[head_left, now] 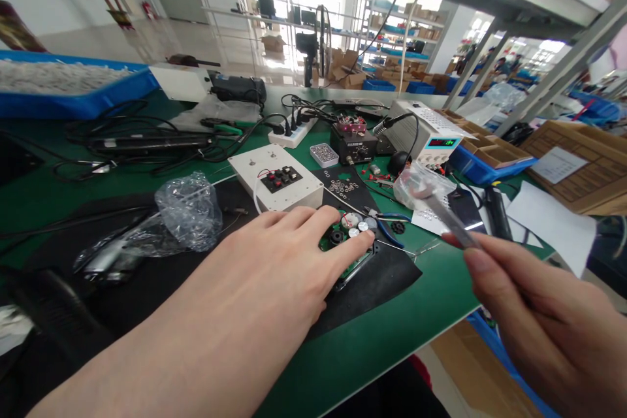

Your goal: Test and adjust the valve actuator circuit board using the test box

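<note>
Pinching tool (pixel 448 219) w/ R hand (pixel 543 300), w/ L hand (pixel 274 268) spread over board (pixel 353 267), prob. light, stiff, fragile, so best held by edges.

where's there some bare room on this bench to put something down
The green tabletop looks bare near the front edge, between the black mat and the right hand; the mat's near right part, beside the circuit board, looks bare too. Beyond the board it's crowded: pliers, white box, loose rings and power supply.

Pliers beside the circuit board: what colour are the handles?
Blue handles, best seen in the head view.
</note>
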`<state>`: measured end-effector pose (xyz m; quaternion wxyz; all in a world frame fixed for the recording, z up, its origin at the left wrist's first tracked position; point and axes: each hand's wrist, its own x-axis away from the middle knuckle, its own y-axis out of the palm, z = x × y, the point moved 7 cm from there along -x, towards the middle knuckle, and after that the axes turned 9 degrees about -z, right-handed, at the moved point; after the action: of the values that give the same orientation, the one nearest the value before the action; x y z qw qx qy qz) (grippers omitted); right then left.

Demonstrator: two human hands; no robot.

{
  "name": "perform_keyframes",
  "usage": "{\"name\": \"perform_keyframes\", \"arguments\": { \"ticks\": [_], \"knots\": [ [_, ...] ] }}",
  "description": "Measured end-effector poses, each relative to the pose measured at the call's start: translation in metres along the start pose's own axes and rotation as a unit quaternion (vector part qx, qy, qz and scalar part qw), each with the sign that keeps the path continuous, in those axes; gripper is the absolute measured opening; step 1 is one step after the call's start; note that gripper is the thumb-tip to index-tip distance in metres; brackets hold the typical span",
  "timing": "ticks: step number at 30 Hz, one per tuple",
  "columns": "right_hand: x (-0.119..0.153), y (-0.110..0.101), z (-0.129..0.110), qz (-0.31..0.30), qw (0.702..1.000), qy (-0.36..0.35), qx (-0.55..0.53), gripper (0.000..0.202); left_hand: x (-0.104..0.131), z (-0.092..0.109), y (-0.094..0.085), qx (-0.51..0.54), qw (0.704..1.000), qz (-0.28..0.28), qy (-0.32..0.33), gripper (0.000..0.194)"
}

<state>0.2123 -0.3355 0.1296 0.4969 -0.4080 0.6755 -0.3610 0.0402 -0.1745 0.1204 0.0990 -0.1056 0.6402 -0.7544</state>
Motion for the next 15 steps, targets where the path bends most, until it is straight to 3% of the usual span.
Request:
{"name": "perform_keyframes", "arguments": {
  "ticks": [2, 5, 9, 13, 15],
  "knots": [
    [0.001, -0.001, -0.003, 0.012, 1.000, -0.013, 0.010, 0.022, 0.000, 0.000, 0.001, -0.008, 1.000, 0.000, 0.002, 0.059],
    [0.001, 0.007, -0.010, -0.060, 0.996, -0.061, -0.032, 0.020, -0.001, 0.001, 0.001, -0.010, 1.000, 0.001, 0.005, 0.060],
    [0.001, -0.003, 0.000, 0.010, 1.000, 0.020, -0.007, 0.024, -0.002, 0.001, 0.002, -0.017, 1.000, -0.003, 0.002, 0.060],
    [0.001, 0.013, -0.007, -0.081, 0.994, -0.049, -0.051, 0.020, -0.002, 0.002, 0.002, 0.000, 1.000, 0.002, 0.005, 0.057],
    [0.004, 0.003, 0.004, -0.009, 0.999, 0.025, -0.019, 0.022, -0.002, 0.001, 0.002, 0.009, 1.000, 0.007, 0.005, 0.055]
  ]
}}
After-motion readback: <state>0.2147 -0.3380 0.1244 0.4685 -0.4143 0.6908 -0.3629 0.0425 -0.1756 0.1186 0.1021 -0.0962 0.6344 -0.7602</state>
